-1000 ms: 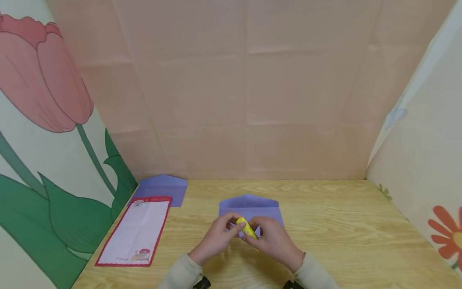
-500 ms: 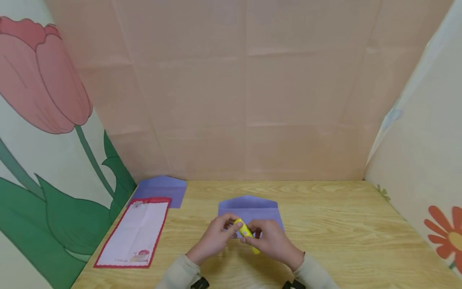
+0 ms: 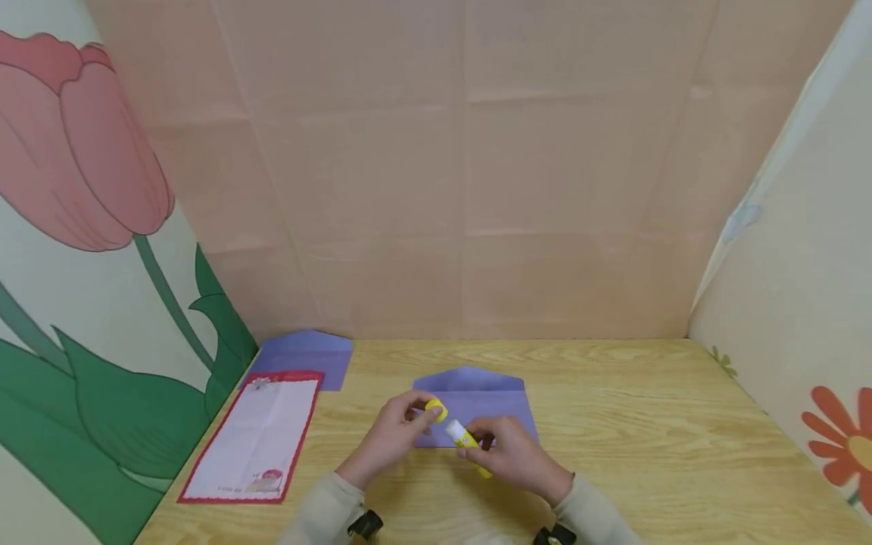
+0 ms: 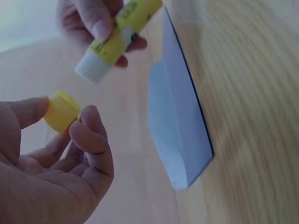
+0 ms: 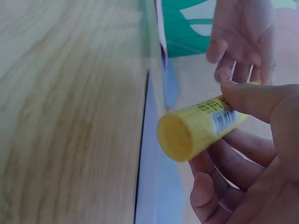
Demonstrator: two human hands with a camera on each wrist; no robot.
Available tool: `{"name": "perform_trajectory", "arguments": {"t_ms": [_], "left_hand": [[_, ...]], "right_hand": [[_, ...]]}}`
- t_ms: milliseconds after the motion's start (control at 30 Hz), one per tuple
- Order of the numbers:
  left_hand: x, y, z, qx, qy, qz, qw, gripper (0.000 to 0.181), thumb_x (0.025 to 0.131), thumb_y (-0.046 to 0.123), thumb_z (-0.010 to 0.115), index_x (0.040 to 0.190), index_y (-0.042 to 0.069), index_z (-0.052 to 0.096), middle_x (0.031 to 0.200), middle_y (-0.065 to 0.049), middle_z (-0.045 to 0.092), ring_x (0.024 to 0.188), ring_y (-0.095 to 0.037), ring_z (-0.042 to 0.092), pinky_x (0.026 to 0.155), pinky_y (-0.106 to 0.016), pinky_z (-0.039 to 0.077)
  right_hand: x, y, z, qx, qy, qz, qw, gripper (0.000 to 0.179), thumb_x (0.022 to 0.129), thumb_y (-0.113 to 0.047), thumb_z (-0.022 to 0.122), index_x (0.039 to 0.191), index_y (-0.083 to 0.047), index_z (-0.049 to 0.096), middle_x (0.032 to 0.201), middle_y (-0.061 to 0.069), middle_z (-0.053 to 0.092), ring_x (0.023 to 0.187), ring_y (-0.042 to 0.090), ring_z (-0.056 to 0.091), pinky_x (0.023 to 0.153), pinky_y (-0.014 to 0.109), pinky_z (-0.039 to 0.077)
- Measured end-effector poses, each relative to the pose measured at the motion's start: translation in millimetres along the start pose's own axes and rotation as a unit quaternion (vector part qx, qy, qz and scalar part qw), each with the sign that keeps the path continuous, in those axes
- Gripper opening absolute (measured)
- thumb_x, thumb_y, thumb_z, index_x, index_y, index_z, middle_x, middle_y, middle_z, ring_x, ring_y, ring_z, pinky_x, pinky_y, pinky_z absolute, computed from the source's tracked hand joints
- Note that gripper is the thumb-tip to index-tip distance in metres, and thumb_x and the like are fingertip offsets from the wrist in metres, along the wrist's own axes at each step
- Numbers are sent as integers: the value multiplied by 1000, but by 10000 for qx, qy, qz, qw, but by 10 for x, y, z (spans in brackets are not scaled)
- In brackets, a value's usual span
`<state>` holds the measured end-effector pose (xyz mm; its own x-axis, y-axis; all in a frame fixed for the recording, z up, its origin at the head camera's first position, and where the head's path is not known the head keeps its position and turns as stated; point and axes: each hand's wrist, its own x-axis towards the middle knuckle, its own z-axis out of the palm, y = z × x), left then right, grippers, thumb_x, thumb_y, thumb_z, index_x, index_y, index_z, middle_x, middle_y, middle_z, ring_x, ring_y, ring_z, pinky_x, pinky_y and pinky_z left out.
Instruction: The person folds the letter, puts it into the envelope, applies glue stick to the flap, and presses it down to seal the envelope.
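My left hand (image 3: 391,431) pinches a small yellow cap (image 4: 61,112) between thumb and fingers. In my right hand (image 3: 521,454) is a yellow glue stick (image 3: 471,446), gripped round its barrel, its white end (image 4: 93,66) bare and pointing toward the cap. A short gap separates cap and stick. The right wrist view shows the barrel's yellow base (image 5: 176,137) and a barcode label. Below and just beyond both hands a purple envelope (image 3: 477,405) lies on the table with its flap open on the far side; the hands hide part of its near edge.
On the wooden table (image 3: 627,424), at the left, lies a white sheet with a red border (image 3: 255,439). It overlaps a second purple envelope (image 3: 306,359) at the back left. A pinkish covering (image 3: 463,189) stands behind the table, with flower-printed panels on both sides.
The yellow cap has come off the glue stick. My left hand has moved away to the left with it, exposing the white end, while the right hand has stayed nearly in place.
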<state>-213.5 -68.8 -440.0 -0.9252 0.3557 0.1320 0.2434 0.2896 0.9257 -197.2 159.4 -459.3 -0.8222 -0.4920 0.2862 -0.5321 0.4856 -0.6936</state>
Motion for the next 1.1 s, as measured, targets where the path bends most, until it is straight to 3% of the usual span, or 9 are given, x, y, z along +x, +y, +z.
{"name": "perform_trajectory", "arguments": {"t_ms": [100, 167, 333, 433, 567, 767, 933, 1033, 1100], "left_hand": [[-6, -43, -82, 674, 204, -50, 9975, 26, 99, 29, 64, 115, 8, 67, 104, -4, 61, 80, -22, 61, 64, -33, 53], [-12, -87, -135, 1355, 350, -15, 9902, 25, 97, 23, 66, 115, 6, 68, 104, -5, 60, 80, -20, 59, 65, -31, 52], [-15, -217, -263, 3108, 503, -76, 9491, 26, 87, 8, 72, 111, -1, 69, 107, -12, 65, 97, -28, 63, 82, -42, 54], [-7, -304, -321, 3799, 506, -207, 9234, 23, 82, 4, 74, 104, -1, 69, 103, -12, 68, 97, -29, 65, 80, -43, 55], [9, -402, -359, 4174, 576, -306, 9064, 21, 76, -1, 73, 97, 2, 69, 96, -10, 69, 89, -27, 66, 70, -39, 54], [20, -397, -339, 4266, 616, -460, 9012, 27, 76, 5, 76, 103, 4, 71, 98, -10, 66, 89, -28, 59, 69, -40, 50], [-32, -268, -182, 4654, 840, 265, 8807, 15, 77, 10, 75, 91, 8, 71, 93, -7, 61, 87, -27, 51, 72, -42, 46], [-89, -188, -43, 4819, 584, 674, 8717, 10, 77, 13, 74, 86, 10, 72, 86, -3, 60, 82, -23, 50, 69, -38, 44], [-134, -152, 46, 4874, 245, 727, 8698, 11, 78, 19, 75, 85, 12, 71, 84, -1, 58, 80, -20, 48, 67, -34, 43]], "right_hand": [[8, 44, 1, -12, 124, 178, 9998, 7, 88, -20, 76, 89, -15, 72, 75, -9, 64, 62, 1, 54, 52, 21, 47], [19, 70, -3, -79, 249, 331, 9991, 8, 88, -21, 77, 89, -16, 71, 75, -9, 64, 60, 3, 53, 50, 21, 46], [71, 121, -29, -196, 558, 614, 9964, 9, 86, -23, 79, 90, -17, 72, 75, -9, 64, 60, 5, 51, 52, 22, 44], [104, 145, -35, -235, 730, 780, 9940, 11, 84, -24, 81, 87, -17, 73, 73, -9, 63, 60, 6, 51, 52, 22, 43], [133, 151, -28, -311, 990, 1264, 9865, 21, 78, -27, 85, 84, -16, 69, 72, -8, 62, 63, 8, 53, 54, 23, 43], [181, 143, -32, -417, 1193, 1598, 9790, 21, 75, -28, 87, 82, -18, 71, 77, -9, 67, 71, 9, 55, 64, 26, 46], [247, 145, -36, -152, 1155, 1818, 9764, 22, 74, -27, 88, 86, -16, 74, 84, -6, 69, 69, 10, 53, 60, 26, 45], [307, 162, -22, 38, 1234, 1973, 9725, 26, 73, -23, 89, 89, -14, 72, 87, -2, 67, 72, 12, 55, 62, 26, 46], [350, 176, -5, 147, 1297, 2040, 9702, 29, 72, -22, 89, 91, -13, 70, 90, 0, 66, 74, 13, 56, 63, 27, 47]]}}
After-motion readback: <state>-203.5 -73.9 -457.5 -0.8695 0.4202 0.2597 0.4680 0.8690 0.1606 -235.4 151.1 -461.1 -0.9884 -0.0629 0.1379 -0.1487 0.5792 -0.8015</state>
